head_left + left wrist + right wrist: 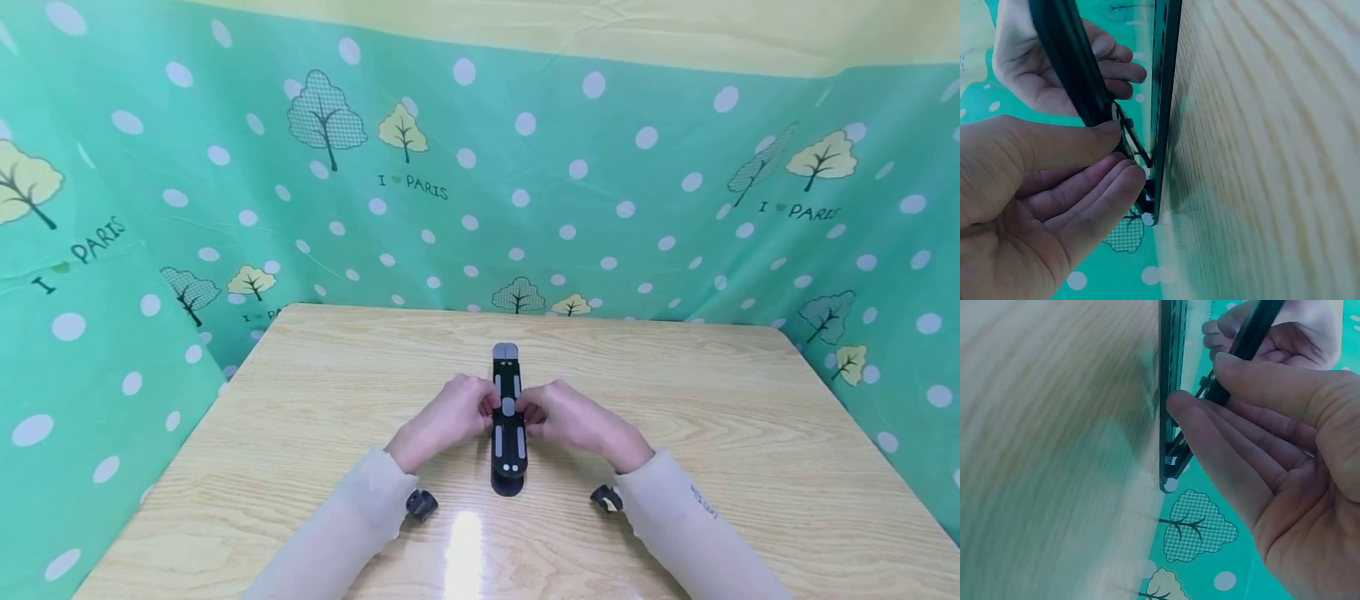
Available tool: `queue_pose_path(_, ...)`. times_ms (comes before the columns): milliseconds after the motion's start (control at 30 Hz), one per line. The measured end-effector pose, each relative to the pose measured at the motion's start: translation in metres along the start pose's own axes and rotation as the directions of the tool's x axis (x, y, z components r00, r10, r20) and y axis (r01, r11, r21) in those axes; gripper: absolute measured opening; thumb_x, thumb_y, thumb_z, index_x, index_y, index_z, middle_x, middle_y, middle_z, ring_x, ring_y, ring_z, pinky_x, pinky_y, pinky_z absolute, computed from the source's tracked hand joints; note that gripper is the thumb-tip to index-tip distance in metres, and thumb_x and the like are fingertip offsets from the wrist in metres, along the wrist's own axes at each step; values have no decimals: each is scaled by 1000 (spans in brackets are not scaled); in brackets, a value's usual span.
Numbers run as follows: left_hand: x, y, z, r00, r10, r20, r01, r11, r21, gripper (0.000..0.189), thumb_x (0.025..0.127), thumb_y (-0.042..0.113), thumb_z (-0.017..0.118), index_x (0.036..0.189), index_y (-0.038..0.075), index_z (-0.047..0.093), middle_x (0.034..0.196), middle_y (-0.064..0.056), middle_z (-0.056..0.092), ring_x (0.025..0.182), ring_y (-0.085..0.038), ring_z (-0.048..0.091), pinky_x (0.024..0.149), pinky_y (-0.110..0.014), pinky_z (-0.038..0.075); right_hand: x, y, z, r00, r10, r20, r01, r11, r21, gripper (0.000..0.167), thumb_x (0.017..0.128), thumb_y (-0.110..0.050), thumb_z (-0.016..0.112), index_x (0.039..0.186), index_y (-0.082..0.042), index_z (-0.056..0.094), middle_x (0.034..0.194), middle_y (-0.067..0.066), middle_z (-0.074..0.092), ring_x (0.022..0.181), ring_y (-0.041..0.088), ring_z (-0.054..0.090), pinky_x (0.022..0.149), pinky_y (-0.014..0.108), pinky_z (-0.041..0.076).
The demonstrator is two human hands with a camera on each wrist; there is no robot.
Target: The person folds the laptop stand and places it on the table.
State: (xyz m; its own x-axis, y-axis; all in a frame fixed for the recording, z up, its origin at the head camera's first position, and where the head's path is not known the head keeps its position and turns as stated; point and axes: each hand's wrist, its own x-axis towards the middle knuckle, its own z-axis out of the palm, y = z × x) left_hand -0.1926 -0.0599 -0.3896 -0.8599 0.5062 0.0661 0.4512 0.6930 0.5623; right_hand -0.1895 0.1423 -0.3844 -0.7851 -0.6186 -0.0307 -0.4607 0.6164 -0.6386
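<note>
A black folding laptop stand (509, 450) with grey pads lies lengthwise in the middle of the table, its grey tip pointing away from me. Seen from the side in the left wrist view, its upper plate (1075, 69) is tilted up from the flat base (1164, 112), with a thin strut (1138, 142) between them. My left hand (453, 412) pinches the upper plate's left edge between thumb and fingers. Opposite it, my right hand (577, 421) pinches the right edge, its fingers (1210, 434) reaching into the gap near the base (1166, 394).
The light wood table (337, 375) carries the stand. A green dotted cloth (420, 225) hangs behind and along both sides. Small black devices (422, 504) sit at both wrists, below the pale sleeves (352, 517).
</note>
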Motion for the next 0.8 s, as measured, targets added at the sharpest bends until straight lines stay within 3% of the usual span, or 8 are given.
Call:
queue_pose_path(200, -1, 1, 0, 999, -16, 52, 15, 999, 31, 24, 74, -7, 73, 96, 4, 70, 87, -4, 68, 72, -7, 60, 68, -19, 50, 0, -2, 3, 999, 26, 33, -24, 998, -53, 35, 79, 6, 70, 113, 2, 66, 99, 12, 70, 86, 16, 68, 76, 23, 54)
queue_pose_path(500, 0, -1, 4, 996, -7, 83, -3, 993, 114, 22, 74, -4, 72, 94, 6, 73, 85, -2, 68, 72, -8, 59, 68, -20, 50, -3, -2, 5, 998, 54, 10, -52, 987, -151, 34, 79, -11, 77, 110, -4, 69, 99, 8, 71, 91, 17, 66, 84, 35, 51)
queue_pose_path(667, 0, -2, 6, 995, -3, 103, -9, 994, 108, 19, 74, -2, 74, 91, 5, 73, 81, -1, 68, 66, -7, 56, 62, -19, 48, -2, -3, 6, 996, 85, 23, -79, 979, -186, 33, 78, -17, 79, 109, -10, 71, 103, 5, 71, 96, 18, 64, 87, 38, 50)
queue_pose_path(800, -1, -3, 7, 995, -10, 103, 0, 995, 97, 17, 74, -2, 73, 89, 6, 73, 79, 0, 67, 64, -7, 56, 59, -19, 48, -2, -2, 6, 996, 81, 30, -73, 978, -197, 32, 78, -18, 79, 108, -11, 72, 102, 4, 71, 90, 15, 63, 84, 38, 49)
